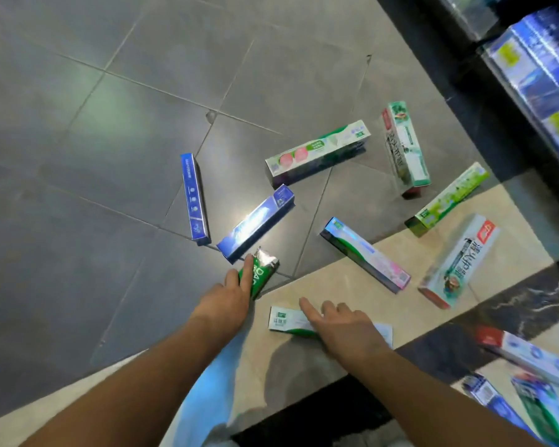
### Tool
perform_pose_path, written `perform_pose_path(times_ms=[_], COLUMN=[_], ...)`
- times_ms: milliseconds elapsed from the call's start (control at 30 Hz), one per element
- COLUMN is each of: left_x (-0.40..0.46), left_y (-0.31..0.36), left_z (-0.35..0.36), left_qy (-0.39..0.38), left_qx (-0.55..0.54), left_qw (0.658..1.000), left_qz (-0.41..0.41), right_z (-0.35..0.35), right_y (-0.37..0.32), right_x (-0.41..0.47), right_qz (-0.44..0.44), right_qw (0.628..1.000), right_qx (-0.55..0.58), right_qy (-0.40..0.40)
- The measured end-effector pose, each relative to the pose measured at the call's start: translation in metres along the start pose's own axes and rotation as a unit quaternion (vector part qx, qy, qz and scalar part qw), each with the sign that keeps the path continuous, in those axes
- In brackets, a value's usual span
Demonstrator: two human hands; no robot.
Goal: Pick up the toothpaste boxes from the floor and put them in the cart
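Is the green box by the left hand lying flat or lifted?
Lifted at one end. The green box tilts up in the left hand, its silvery end raised off the floor, unlike the flat boxes around it.

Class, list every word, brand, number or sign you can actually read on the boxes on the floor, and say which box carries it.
"DA": white letters on the green box under the left hand; the rest is hidden.
White box with red end: large dark Chinese characters, too blurred to quote.
Upright-lying white and green box: dark characters, blurred.
White box under the right hand: a barcode, digits unreadable.
Blue boxes: print too small.
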State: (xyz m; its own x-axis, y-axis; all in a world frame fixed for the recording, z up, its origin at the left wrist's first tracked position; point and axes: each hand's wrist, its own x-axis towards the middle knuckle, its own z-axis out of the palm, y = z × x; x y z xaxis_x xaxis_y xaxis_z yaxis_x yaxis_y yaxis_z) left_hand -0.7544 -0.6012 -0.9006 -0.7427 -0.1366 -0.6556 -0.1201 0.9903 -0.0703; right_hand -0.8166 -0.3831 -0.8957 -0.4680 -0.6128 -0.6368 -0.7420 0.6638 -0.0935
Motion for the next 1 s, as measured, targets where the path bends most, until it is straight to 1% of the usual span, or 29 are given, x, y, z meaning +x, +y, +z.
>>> perform_pose_path(times_ms=[67,167,200,267,333,400,533,633,700,833,900,1000], left_x=[-0.005,-0.033,-0.047,-0.082,-0.121,-0.166,-0.257,-0.322,-0.359,-0.429,-0.455,-0.487], left_y=[-0.002,-0.01,-0.012,-0.016,-0.017,-0.017,-0.014,-0.015,-0.015,-0.004,0.007,0.032], left_z=[-0.014,-0.057,-0.079,-0.134,-0.196,-0.264,-0.408,-0.504,-0.555,-0.642,-0.674,-0.709], left_qy=[-0.004,0.003,0.005,0.009,0.013,0.029,0.077,0.116,0.135,0.165,0.179,0.171], left_qx=[-0.064,-0.151,-0.171,-0.199,-0.21,-0.211,-0.199,-0.202,-0.19,-0.144,-0.117,-0.083], left_qw=[0.997,0.987,0.984,0.978,0.976,0.976,0.977,0.972,0.971,0.968,0.964,0.957], left_qz=[-0.032,-0.056,-0.054,-0.054,-0.053,-0.048,-0.018,0.019,0.053,0.119,0.158,0.218], right_z=[-0.015,-0.059,-0.077,-0.125,-0.184,-0.243,-0.369,-0.452,-0.499,-0.561,-0.578,-0.586], right_y=[0.001,0.003,0.004,0.004,0.005,0.007,0.017,0.02,0.019,0.011,0.008,0.002], right_x=[-0.007,-0.033,-0.046,-0.079,-0.12,-0.164,-0.26,-0.34,-0.391,-0.488,-0.532,-0.588], right_qz=[0.027,0.09,0.097,0.106,0.12,0.134,0.173,0.21,0.239,0.287,0.319,0.373], right_qw=[0.999,0.996,0.995,0.993,0.99,0.987,0.972,0.954,0.942,0.912,0.889,0.853], right_qx=[-0.01,0.023,0.029,0.043,0.058,0.059,0.133,0.18,0.203,0.24,0.265,0.295], right_qy=[0.025,-0.014,-0.01,0.023,0.045,0.059,0.089,0.113,0.122,0.166,0.195,0.214])
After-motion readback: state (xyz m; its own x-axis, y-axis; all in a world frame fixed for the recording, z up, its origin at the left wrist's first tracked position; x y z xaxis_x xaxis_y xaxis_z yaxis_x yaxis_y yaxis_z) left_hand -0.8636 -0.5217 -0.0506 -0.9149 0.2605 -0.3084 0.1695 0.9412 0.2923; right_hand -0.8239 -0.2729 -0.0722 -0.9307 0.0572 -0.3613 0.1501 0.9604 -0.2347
